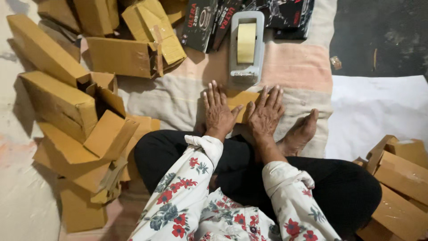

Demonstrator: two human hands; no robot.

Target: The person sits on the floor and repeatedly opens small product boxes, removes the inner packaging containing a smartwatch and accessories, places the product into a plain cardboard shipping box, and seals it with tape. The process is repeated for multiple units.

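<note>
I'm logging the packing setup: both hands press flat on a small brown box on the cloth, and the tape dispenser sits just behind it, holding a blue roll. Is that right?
Not quite. The head view shows the roll in the grey tape dispenser is pale yellow, not blue. The rest holds: the left hand and right hand lie flat on the small brown box on the cloth, with the dispenser just behind it.

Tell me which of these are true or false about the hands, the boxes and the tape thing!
1. Both hands press flat on a small brown cardboard box. True: the left hand and right hand lie palms down on it.
2. The grey tape dispenser is behind the person's back. False: it sits just beyond the hands.
3. Open cardboard boxes are piled on the person's left. True.
4. The right hand holds scissors. False: it holds nothing.
5. The black printed boxes lie in the person's lap. False: they lie beside the dispenser's far end.
</note>
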